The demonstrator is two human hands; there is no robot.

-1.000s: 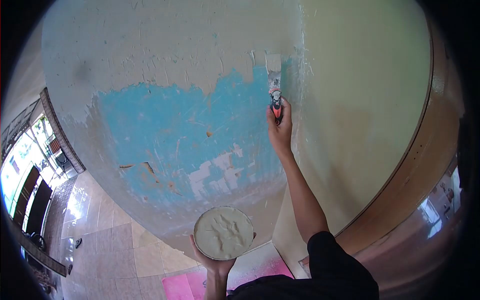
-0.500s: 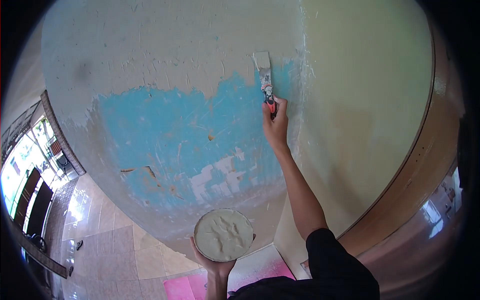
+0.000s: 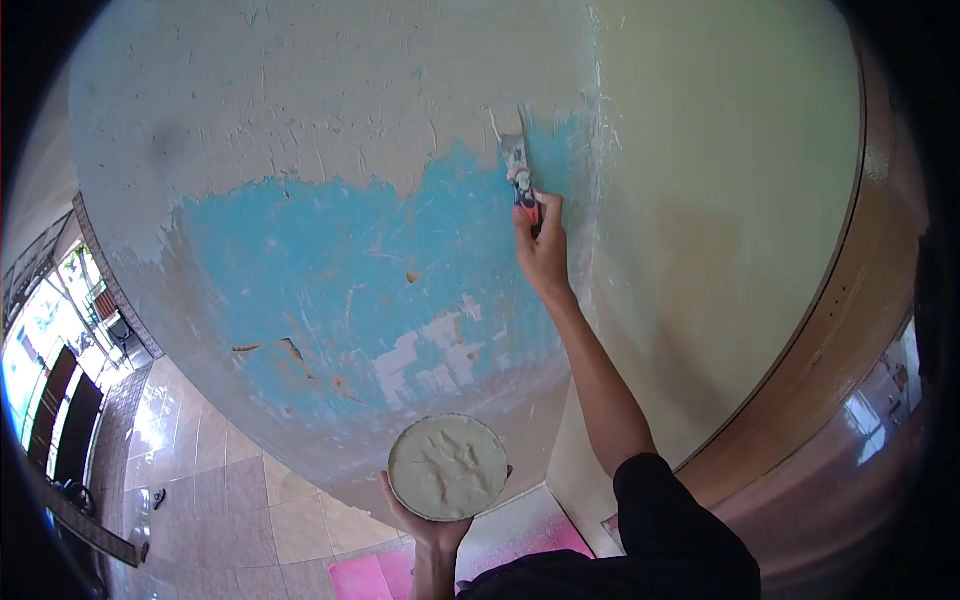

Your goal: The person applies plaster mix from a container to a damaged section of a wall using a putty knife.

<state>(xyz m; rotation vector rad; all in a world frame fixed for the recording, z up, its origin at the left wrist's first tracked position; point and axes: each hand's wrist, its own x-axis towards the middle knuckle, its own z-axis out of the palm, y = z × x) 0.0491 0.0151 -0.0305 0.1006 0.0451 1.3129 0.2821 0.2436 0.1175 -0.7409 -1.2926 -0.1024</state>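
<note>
My right hand (image 3: 542, 250) is closed round the red and black handle of a putty knife (image 3: 515, 155). The blade is smeared with pale putty and lies against the wall at the upper edge of a blue painted patch (image 3: 330, 260). Grey-beige putty (image 3: 330, 90) with raised ridges coats the wall above that patch. Low in front of me, my left hand (image 3: 430, 528) supports a round container of putty (image 3: 448, 468) from beneath, fingers wrapped round its sides. The putty's surface is lumpy and furrowed.
A yellowish-green wall (image 3: 720, 200) meets the worked wall at a corner on the right. Below lies a pink and white sheet (image 3: 375, 575) on the tiled floor (image 3: 220, 500). A bright doorway (image 3: 70, 330) opens at far left.
My right hand and the putty knife have moved slightly down and left along the wall. Fresh putty ridges show beside the blade. The container stays almost where it was.
</note>
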